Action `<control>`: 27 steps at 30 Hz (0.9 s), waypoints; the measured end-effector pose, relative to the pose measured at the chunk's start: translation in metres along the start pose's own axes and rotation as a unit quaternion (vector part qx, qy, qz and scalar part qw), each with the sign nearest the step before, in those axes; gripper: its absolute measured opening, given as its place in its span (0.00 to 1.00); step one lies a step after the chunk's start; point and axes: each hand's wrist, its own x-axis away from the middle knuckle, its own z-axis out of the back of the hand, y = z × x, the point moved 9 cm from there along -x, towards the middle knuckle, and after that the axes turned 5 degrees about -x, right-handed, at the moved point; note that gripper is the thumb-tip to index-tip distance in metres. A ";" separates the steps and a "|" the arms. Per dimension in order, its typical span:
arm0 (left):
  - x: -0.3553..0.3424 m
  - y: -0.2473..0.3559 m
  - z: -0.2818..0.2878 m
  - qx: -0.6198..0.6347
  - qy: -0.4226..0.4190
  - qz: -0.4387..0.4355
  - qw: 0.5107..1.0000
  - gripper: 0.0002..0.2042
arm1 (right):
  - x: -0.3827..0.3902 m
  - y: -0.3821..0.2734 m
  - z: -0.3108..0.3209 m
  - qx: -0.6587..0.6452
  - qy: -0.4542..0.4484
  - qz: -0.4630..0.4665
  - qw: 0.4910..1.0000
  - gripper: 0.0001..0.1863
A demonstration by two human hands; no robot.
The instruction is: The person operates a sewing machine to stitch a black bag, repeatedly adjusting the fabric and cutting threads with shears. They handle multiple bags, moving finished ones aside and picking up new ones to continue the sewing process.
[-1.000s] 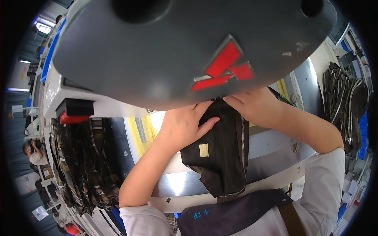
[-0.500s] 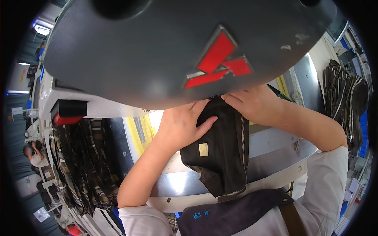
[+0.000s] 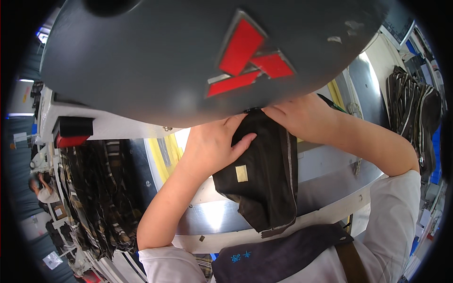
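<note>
Under a grey sewing machine head (image 3: 155, 61) with a red emblem lies a dark brown fabric piece (image 3: 262, 184), with a zipper along its right side and a pale patch. My left hand (image 3: 212, 146) rests on the cloth's upper left, thumb spread apart from the fingers. My right hand (image 3: 302, 118) grips the cloth at the upper right with bent fingers. The tips of both hands' fingers are partly hidden near the machine.
Striped dark cloth pieces (image 3: 99, 198) hang at the left; dark pieces with zippers (image 3: 410, 118) are heaped at the right. A white work surface with a metal edge (image 3: 214, 219) bears yellow tape. A person (image 3: 45, 191) works far left.
The machine head appears shifted up and left. Both hands and the fabric sit slightly higher in the picture; their hold on the cloth looks much the same.
</note>
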 end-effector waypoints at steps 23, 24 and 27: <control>-0.001 -0.013 -0.003 -0.020 0.028 -0.012 0.999 0.19 | -0.004 0.009 0.000 -0.008 0.037 0.007 0.999 0.10; -0.001 -0.013 -0.003 -0.018 0.023 -0.009 1.000 0.19 | -0.004 0.009 -0.001 -0.013 0.036 0.005 0.999 0.10; -0.002 -0.013 -0.004 -0.010 0.005 0.004 1.000 0.20 | -0.004 0.009 -0.002 -0.018 0.033 0.002 0.999 0.10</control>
